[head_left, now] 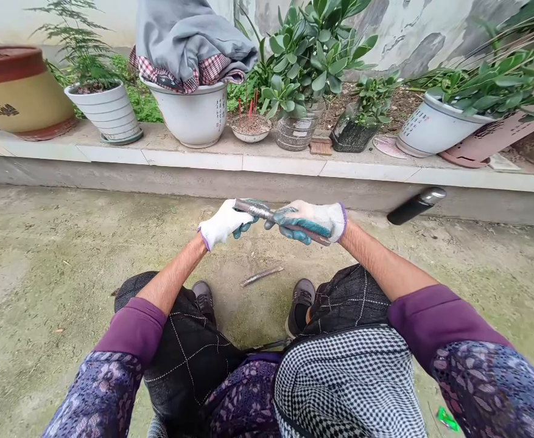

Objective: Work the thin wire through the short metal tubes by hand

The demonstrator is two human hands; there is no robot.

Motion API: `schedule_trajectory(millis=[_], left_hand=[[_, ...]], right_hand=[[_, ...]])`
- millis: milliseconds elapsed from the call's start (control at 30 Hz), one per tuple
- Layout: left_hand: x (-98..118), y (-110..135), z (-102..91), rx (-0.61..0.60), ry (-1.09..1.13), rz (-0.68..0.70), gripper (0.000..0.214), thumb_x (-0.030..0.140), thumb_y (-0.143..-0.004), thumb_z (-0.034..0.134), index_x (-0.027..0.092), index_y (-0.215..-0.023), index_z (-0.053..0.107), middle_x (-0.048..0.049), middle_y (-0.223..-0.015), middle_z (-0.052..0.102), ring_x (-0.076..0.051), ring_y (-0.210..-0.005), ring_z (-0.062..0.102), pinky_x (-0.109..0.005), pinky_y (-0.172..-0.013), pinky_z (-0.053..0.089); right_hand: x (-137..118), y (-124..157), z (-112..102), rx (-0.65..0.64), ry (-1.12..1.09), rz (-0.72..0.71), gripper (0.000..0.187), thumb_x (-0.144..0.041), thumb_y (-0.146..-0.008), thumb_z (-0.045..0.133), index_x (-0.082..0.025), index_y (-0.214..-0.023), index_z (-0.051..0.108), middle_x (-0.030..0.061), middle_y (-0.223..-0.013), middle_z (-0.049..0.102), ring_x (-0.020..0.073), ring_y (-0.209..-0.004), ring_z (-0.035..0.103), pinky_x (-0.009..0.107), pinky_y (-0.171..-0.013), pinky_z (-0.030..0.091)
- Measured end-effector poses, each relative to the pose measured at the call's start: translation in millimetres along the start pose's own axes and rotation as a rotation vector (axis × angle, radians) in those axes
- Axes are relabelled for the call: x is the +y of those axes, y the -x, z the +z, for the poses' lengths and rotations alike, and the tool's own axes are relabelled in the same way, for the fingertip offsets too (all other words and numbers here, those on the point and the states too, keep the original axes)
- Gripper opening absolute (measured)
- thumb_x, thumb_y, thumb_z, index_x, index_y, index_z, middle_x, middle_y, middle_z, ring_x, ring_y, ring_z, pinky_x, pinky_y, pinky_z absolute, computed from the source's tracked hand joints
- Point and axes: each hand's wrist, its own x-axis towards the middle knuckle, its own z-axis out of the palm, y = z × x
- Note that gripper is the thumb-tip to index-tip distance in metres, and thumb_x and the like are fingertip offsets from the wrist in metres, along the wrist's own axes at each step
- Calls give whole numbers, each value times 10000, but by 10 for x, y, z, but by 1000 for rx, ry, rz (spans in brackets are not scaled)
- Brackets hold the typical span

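Both my hands wear white gloves with green palms and are raised in front of my knees. My left hand (224,222) grips the left end of a thin grey stick-like piece (258,210). My right hand (312,221) holds the same piece further right, its darker end poking out under the fingers. A second similar grey stick (262,275) lies on the ground between my shoes.
Concrete ground lies all around. A low tiled ledge (267,161) ahead carries several plant pots, one white pot (196,112) draped with grey and checked cloth. A dark cylindrical bottle (415,205) leans against the ledge at right. A green scrap (447,418) lies bottom right.
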Motion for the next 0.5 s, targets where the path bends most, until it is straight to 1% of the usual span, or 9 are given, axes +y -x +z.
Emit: schedule_trajectory(millis=[67, 167, 233, 300, 367, 400, 467, 500], left_hand=[[-45, -37, 7, 29, -5, -14, 402, 177, -685, 576, 137, -1053, 731, 64, -487, 473, -55, -407, 390, -156, -359, 341], [-89, -97, 41, 87, 2, -45, 353, 149, -675, 572, 119, -991, 726, 61, -477, 480, -52, -396, 395, -152, -354, 326], [-83, -122, 68, 118, 17, -71, 298, 135, -674, 574, 113, -937, 713, 59, -468, 477, -55, -387, 398, -160, -352, 329], [-56, -131, 89, 126, 39, -69, 248, 129, -681, 576, 116, -897, 696, 58, -467, 474, -58, -389, 403, -165, -356, 339], [-25, -130, 96, 117, 52, -40, 210, 134, -690, 585, 116, -874, 683, 54, -476, 473, -57, -400, 409, -165, -364, 349], [-14, -128, 93, 107, 53, -24, 195, 145, -697, 592, 112, -868, 681, 49, -487, 481, -58, -410, 416, -165, -369, 355], [-6, -122, 73, 71, 43, 1, 191, 167, -712, 597, 103, -868, 686, 30, -519, 509, -64, -437, 442, -166, -380, 367], [-12, -119, 57, 45, 30, 17, 206, 174, -719, 592, 102, -884, 692, 20, -543, 530, -67, -454, 456, -165, -386, 370]], right_hand=[[11, -59, 2, 63, 71, 6, 385, -448, -806, 655, -119, -1006, 667, -8, -601, 588, 73, -421, 473, 176, -336, 391], [-2, -111, 19, 235, 227, -15, 283, -352, -774, 688, -132, -950, 666, 22, -690, 621, 90, -528, 534, 172, -394, 435], [-26, -113, 45, 341, 347, -38, 241, -314, -780, 668, -141, -948, 669, 17, -704, 610, 92, -556, 529, 174, -421, 431], [-50, -95, 78, 406, 458, -75, 232, -325, -809, 627, -148, -953, 673, 6, -696, 598, 85, -545, 499, 179, -434, 404], [-68, -66, 106, 445, 517, -106, 238, -352, -837, 590, -148, -926, 673, -7, -657, 576, 73, -514, 455, 182, -431, 366], [-75, -46, 113, 450, 505, -110, 247, -364, -845, 577, -147, -915, 672, -14, -631, 558, 68, -495, 434, 182, -422, 348], [-85, 2, 109, 408, 404, -94, 278, -385, -849, 565, -139, -922, 670, -26, -590, 517, 61, -454, 400, 181, -386, 322], [-86, 30, 99, 353, 343, -83, 300, -398, -848, 562, -136, -942, 672, -32, -576, 501, 59, -430, 387, 183, -365, 313]])
